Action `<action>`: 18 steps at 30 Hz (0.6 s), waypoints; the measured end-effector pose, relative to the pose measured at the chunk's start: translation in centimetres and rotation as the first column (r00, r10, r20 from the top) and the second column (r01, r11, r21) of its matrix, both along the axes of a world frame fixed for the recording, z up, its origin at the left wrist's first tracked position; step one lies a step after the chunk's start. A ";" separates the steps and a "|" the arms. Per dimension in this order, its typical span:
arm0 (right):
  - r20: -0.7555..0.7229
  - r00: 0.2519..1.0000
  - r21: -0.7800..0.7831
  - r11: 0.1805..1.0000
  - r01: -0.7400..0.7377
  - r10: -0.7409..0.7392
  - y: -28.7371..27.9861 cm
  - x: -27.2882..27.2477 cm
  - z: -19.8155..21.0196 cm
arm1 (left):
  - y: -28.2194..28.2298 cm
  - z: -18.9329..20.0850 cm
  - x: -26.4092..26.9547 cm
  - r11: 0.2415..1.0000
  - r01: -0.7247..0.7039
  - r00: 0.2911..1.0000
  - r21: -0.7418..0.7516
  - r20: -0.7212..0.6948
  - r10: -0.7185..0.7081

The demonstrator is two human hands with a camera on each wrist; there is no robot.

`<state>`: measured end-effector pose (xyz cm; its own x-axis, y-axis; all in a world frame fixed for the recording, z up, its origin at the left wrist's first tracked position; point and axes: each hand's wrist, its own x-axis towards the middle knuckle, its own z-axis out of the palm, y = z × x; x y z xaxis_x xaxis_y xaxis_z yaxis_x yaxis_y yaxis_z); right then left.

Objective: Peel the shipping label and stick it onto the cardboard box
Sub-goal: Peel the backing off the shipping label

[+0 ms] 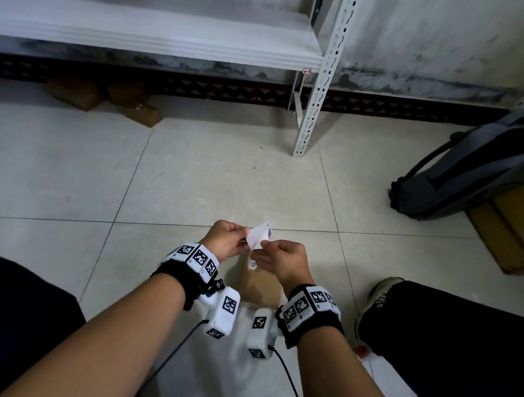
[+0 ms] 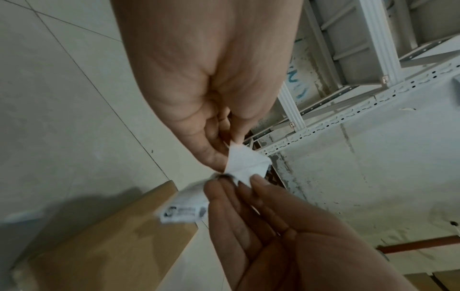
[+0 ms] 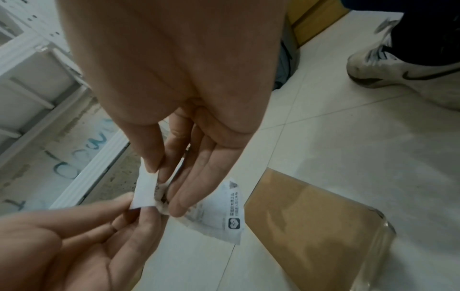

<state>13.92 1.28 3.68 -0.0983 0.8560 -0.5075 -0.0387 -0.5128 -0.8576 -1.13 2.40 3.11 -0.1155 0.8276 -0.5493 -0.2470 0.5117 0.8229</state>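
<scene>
The left hand (image 1: 227, 238) and right hand (image 1: 282, 260) both pinch the shipping label (image 1: 261, 234) with their fingers. Its print is blurred. The cardboard box (image 1: 259, 287) lies on the floor (image 1: 196, 181), mostly hidden under the wrists

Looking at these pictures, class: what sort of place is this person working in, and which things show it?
Probably a stockroom or parcel storeroom: a slotted metal shelving rack against a stained wall, brown parcels on the tiled floor beneath it, and a shipping label held above a cardboard box.

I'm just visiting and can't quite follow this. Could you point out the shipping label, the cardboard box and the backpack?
shipping label (image 3: 219, 216): right wrist view, on its printed face below the fingers.
cardboard box (image 3: 311, 226): right wrist view, on its flat brown top.
backpack (image 1: 463, 172): head view, on its grey side panel.
</scene>
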 end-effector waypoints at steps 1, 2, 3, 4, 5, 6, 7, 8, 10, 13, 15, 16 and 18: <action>-0.030 1.000 -0.016 1.000 0.003 -0.003 0.1 0.0 -0.1 | 0.1 0.0 -0.1 1.000 -0.002 1.000 -0.002 0.015 0.002; -0.064 0.998 -0.036 0.999 0.004 -0.007 0.2 0.1 -0.1 | 0.2 0.0 -0.1 1.000 -0.002 1.000 0.000 0.031 0.002; -0.097 0.995 -0.056 0.998 0.006 -0.012 0.3 0.2 0.0 | 0.3 -0.1 -0.2 1.000 -0.005 0.999 0.001 0.053 0.005; -0.131 0.991 -0.072 0.997 0.009 -0.018 0.3 0.4 0.1 | 0.4 -0.2 -0.3 1.000 -0.013 0.997 0.003 0.078 0.013; -0.156 0.987 -0.085 0.996 0.018 -0.031 0.4 0.6 0.0 | 0.4 -0.2 -0.3 1.000 -0.022 0.994 -0.001 0.106 0.022; -0.188 0.981 -0.092 0.995 0.029 -0.046 0.5 0.8 -0.1 | 0.5 -0.2 -0.3 1.000 -0.027 0.991 -0.004 0.134 0.027; -0.211 0.976 -0.100 0.994 0.038 -0.059 0.6 0.9 -0.3 | 0.6 -0.2 -0.4 1.000 -0.024 0.988 -0.010 0.155 0.025; -0.229 0.970 -0.105 0.993 0.051 -0.074 0.6 1.1 -0.5 | 0.7 -0.4 -0.4 1.000 -0.020 0.986 -0.015 0.165 0.022; -0.271 0.957 -0.129 0.989 0.075 -0.108 0.6 1.1 -1.0 | 0.7 -0.5 -0.2 0.999 -0.036 0.985 -0.029 0.167 0.041; -0.356 0.901 -0.202 0.961 0.187 -0.250 0.8 1.2 -1.9 | 1.1 -0.6 -0.2 0.989 -0.116 0.972 -0.090 0.193 0.132; -0.356 0.894 -0.195 0.958 0.212 -0.270 0.9 1.4 -2.1 | 1.4 -0.2 -0.2 0.991 -0.070 0.983 -0.114 0.162 0.088; -0.313 0.918 -0.164 0.966 0.199 -0.242 1.0 1.5 -2.1 | 1.6 -0.1 -0.2 0.995 -0.033 0.992 -0.095 0.116 0.044; -0.160 0.976 -0.069 0.988 0.136 -0.145 0.9 1.3 -1.9 | 2.0 -0.4 0.0 0.997 0.067 0.997 -0.028 -0.043 -0.068</action>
